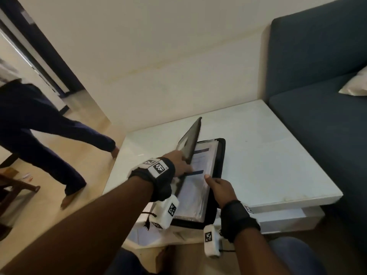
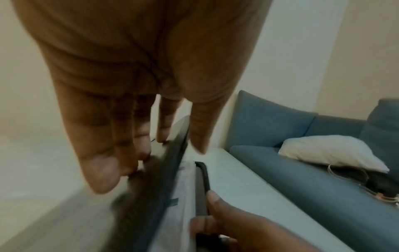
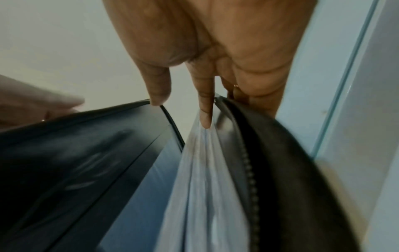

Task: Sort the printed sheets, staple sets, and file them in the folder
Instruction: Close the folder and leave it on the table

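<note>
A black zip folder (image 1: 222, 155) lies on the white table (image 1: 268, 147) with its cover (image 1: 191, 139) raised about halfway. My left hand (image 1: 179, 163) holds the cover's near edge; in the left wrist view the cover (image 2: 155, 187) runs between thumb and fingers (image 2: 103, 170). Printed sheets (image 1: 200, 173) with blue bars lie in clear sleeves inside. My right hand (image 1: 218, 187) grips the folder's right edge, thumb on the sheets. In the right wrist view the forefinger presses the sheets (image 3: 205, 170) beside the zipped rim (image 3: 270, 153).
A blue sofa (image 1: 317, 100) with a white pillow (image 1: 355, 82) stands right of the table. Another person (image 1: 39, 126) walks across the floor at left, near dark wooden furniture (image 1: 15, 187). The table has a lower shelf (image 1: 288, 217).
</note>
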Available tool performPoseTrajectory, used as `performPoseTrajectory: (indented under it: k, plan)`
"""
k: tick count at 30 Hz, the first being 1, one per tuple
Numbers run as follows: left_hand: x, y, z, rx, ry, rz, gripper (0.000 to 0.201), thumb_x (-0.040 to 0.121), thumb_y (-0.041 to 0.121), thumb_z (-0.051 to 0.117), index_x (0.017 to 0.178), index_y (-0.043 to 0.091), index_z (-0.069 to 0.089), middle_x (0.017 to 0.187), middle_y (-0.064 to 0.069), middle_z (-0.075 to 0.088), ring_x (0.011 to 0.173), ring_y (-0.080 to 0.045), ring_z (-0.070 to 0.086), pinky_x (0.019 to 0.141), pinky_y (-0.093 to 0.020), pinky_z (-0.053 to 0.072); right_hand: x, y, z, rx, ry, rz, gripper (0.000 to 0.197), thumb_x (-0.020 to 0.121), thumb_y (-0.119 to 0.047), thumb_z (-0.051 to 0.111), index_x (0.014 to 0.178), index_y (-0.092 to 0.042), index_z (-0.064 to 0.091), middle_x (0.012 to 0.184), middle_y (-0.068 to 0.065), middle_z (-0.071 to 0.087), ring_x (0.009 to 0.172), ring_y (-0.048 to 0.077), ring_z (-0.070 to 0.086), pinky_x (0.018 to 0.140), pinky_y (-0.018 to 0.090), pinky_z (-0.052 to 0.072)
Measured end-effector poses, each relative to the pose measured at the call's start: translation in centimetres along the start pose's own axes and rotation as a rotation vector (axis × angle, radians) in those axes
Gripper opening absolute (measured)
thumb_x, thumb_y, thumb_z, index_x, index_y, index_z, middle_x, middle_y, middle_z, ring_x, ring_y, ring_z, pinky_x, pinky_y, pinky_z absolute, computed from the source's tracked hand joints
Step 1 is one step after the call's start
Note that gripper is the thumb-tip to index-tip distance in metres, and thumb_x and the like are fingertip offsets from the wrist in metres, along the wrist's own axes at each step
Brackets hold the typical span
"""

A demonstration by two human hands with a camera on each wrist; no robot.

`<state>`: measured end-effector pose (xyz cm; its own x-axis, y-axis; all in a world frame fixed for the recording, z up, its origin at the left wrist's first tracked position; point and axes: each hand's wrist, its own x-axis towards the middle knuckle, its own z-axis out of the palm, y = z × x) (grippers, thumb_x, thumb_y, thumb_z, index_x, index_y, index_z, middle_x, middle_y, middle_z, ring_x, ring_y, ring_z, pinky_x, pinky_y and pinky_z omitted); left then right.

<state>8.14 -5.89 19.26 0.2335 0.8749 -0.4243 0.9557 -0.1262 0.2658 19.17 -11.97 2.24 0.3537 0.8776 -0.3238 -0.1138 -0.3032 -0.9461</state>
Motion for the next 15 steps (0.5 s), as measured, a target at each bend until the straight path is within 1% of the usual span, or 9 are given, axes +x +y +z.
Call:
performPoseTrajectory:
  k: [2, 3, 5, 7, 9, 10, 12, 14, 15]
  plan:
    - [-1.4, 0.4, 0.5, -0.276, -0.089, 0.01, 0.043, 0.09, 0.048, 0.058, 0.109, 0.01, 0.058, 0.095, -0.008, 0.061, 0.082, -0.023, 0.062, 0.079, -0.037, 0.056, 0.4, 0.1, -0.2, -0.006, 0.014, 0.041, 0.062, 0.093, -0.054, 0.05, 0.09, 0.005, 0.07, 0.096, 0.022, 0.069, 0.094, 0.037, 0.062, 0.084, 0.04, 0.05]
    - [-2.0, 0.7, 0.5, -0.404, -0.103, 0.02, 0.044, 0.091, 0.051, 0.054, 0.108, 0.011, 0.058, 0.093, -0.008, 0.059, 0.079, -0.021, 0.059, 0.076, -0.038, 0.056, 0.6, 0.1, -0.3, -0.015, 0.022, 0.073, 0.07, 0.093, -0.06, 0.045, 0.094, 0.005, 0.07, 0.097, 0.021, 0.068, 0.095, 0.037, 0.062, 0.084, 0.039, 0.048]
    - [-2.8, 1.1, 0.4, -0.527, -0.042, 0.112, 0.036, 0.093, 0.047, 0.052, 0.105, 0.013, 0.059, 0.095, -0.008, 0.056, 0.081, -0.018, 0.056, 0.069, -0.033, 0.052, 1.0, 0.4, -0.3, -0.04, 0.036, 0.126, 0.074, 0.093, -0.065, 0.039, 0.1, 0.002, 0.069, 0.099, 0.018, 0.066, 0.097, 0.034, 0.061, 0.087, 0.036, 0.046]
    - [-2.9, 0.5, 1.0, -0.5, 0.046, 0.247, 0.027, 0.093, 0.043, 0.056, 0.102, 0.018, 0.062, 0.097, -0.001, 0.06, 0.086, -0.015, 0.059, 0.074, -0.031, 0.049, 1.4, 1.4, -0.2, -0.084, 0.056, 0.129, 0.06, 0.093, -0.054, 0.05, 0.103, 0.002, 0.068, 0.104, 0.018, 0.067, 0.099, 0.034, 0.061, 0.09, 0.037, 0.047]
    - [-2.6, -1.4, 2.5, -0.4, 0.088, 0.307, 0.027, 0.087, 0.044, 0.062, 0.101, 0.021, 0.066, 0.096, 0.008, 0.065, 0.09, -0.009, 0.061, 0.085, -0.031, 0.05, 1.4, 2.3, -0.1, -0.128, 0.079, 0.11, 0.037, 0.088, -0.032, 0.066, 0.109, 0.0, 0.065, 0.112, 0.018, 0.067, 0.1, 0.033, 0.062, 0.092, 0.038, 0.049]
    - [-2.3, -2.7, 3.5, -0.371, 0.103, 0.282, 0.028, 0.084, 0.046, 0.064, 0.1, 0.023, 0.066, 0.097, 0.01, 0.066, 0.091, -0.007, 0.062, 0.089, -0.033, 0.05, 1.3, 2.6, -0.1, -0.135, 0.083, 0.106, 0.036, 0.085, -0.021, 0.069, 0.115, -0.003, 0.061, 0.117, 0.015, 0.066, 0.1, 0.031, 0.061, 0.092, 0.036, 0.049]
    - [-2.1, -5.6, 5.8, -0.403, 0.118, 0.151, 0.026, 0.084, 0.042, 0.064, 0.103, 0.024, 0.064, 0.1, 0.007, 0.067, 0.095, -0.009, 0.062, 0.092, -0.035, 0.049, 1.0, 2.8, -0.2, -0.082, 0.094, 0.123, 0.057, 0.083, -0.008, 0.068, 0.134, -0.012, 0.043, 0.122, 0.007, 0.059, 0.102, 0.027, 0.058, 0.092, 0.033, 0.047]
    - [-1.9, -8.9, 8.2, -0.469, 0.117, 0.013, 0.02, 0.087, 0.031, 0.061, 0.105, 0.023, 0.06, 0.104, 0.003, 0.065, 0.095, -0.012, 0.061, 0.092, -0.036, 0.049, 1.2, 3.1, -0.3, -0.055, 0.108, 0.121, 0.082, 0.081, -0.004, 0.069, 0.147, -0.023, 0.024, 0.125, 0.006, 0.056, 0.109, 0.029, 0.058, 0.098, 0.037, 0.047]
    - [-1.8, -10.5, 9.3, -0.498, 0.121, -0.042, 0.018, 0.088, 0.025, 0.059, 0.106, 0.022, 0.057, 0.106, 0.001, 0.064, 0.094, -0.013, 0.06, 0.092, -0.037, 0.05, 1.4, 3.1, -0.3, -0.079, 0.113, 0.114, 0.088, 0.079, -0.005, 0.071, 0.15, -0.025, 0.022, 0.13, 0.008, 0.056, 0.113, 0.031, 0.058, 0.102, 0.04, 0.046]
